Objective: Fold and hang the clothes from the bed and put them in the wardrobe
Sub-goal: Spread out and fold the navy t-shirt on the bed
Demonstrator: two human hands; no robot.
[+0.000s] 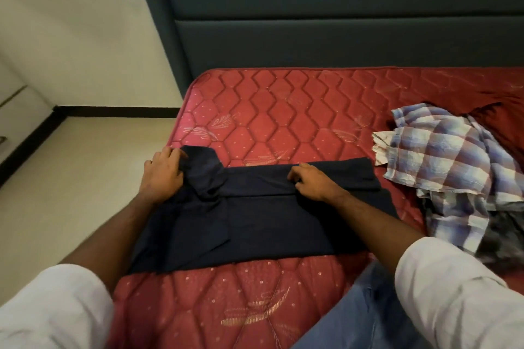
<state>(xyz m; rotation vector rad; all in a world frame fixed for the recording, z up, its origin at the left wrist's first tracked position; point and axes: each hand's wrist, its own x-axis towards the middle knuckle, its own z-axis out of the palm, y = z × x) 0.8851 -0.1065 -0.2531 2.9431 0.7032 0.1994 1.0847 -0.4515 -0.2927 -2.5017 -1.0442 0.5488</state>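
A dark navy shirt [255,224] lies spread across the red quilted mattress [269,110], partly folded, with one band of cloth turned over along its far edge. My left hand [161,176] grips a bunched part of the shirt at its far left corner. My right hand [312,183] pinches the folded far edge near the middle. A crumpled blue, white and maroon checked shirt [450,170] lies on the mattress to the right, apart from both hands.
A dark green padded headboard [326,8] rises behind the mattress. Cream floor [85,167] lies to the left of the bed, with a black skirting line along the wall. A dark red cloth [499,119] sits at the far right behind the checked shirt.
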